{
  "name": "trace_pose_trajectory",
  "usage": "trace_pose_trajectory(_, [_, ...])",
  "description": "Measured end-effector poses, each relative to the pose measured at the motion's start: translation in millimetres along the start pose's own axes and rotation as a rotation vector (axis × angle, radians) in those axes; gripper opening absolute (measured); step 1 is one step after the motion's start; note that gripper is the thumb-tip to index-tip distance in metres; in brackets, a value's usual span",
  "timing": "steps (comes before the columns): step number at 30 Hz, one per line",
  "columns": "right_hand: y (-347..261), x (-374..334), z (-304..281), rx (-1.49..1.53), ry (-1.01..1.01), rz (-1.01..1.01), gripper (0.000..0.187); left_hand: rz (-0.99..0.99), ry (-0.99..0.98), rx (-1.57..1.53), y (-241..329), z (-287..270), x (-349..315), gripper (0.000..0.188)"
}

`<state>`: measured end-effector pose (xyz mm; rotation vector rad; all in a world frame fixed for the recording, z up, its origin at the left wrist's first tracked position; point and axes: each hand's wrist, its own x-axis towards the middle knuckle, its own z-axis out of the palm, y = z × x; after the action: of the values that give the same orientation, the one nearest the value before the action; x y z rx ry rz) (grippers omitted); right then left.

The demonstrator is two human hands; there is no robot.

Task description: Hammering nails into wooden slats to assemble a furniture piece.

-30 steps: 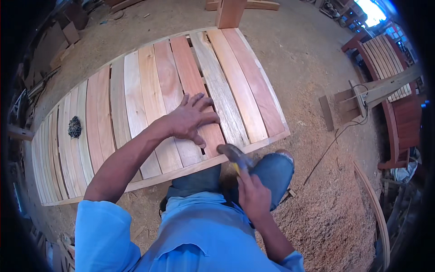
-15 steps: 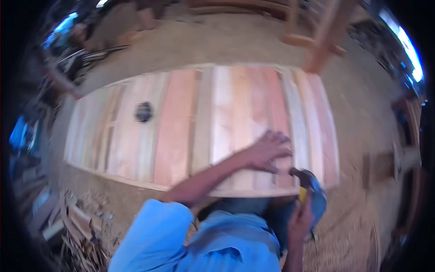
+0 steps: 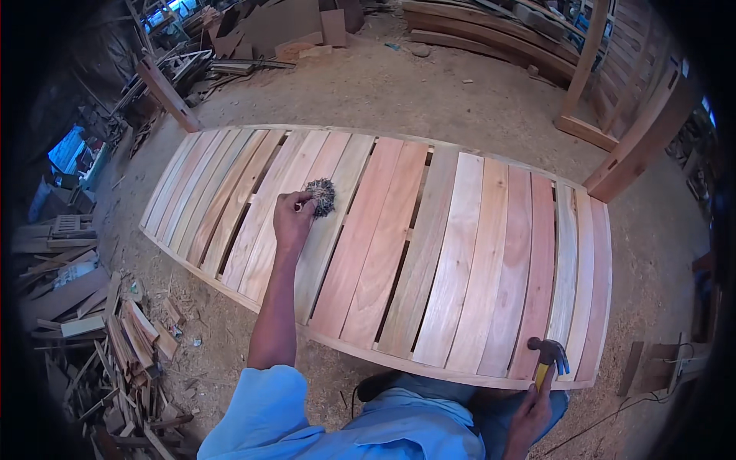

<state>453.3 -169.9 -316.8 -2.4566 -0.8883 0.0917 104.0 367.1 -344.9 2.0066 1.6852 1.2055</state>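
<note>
Two hands are kept busy: the left hand (image 3: pixel 293 221) is stretched out, fingers pinched into the dark heap of small nails (image 3: pixel 320 198) kept handy on the slatted reddish wooden panel (image 3: pixel 429 245), while the right hand (image 3: pixel 531 414) is closed round the yellow-handled claw hammer (image 3: pixel 549 356), held ready beside the panel's near edge.

The left hand (image 3: pixel 294 220) is stretched far forward on a straight arm, fingertips pinched together. The right hand (image 3: pixel 531 414) is low, close to the body, fingers curled in a fist.
</note>
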Motion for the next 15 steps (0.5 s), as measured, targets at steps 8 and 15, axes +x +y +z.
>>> trace_pose_trajectory(8, [4,1,7,0.037,-0.011,0.043,0.057,-0.251,-0.162,-0.403,15,-7,31,0.017])
trace_pose_trajectory(15, [7,-2,7,0.096,-0.046,0.058,0.058,-0.027,-0.306,-0.078,-3,-26,74,0.023])
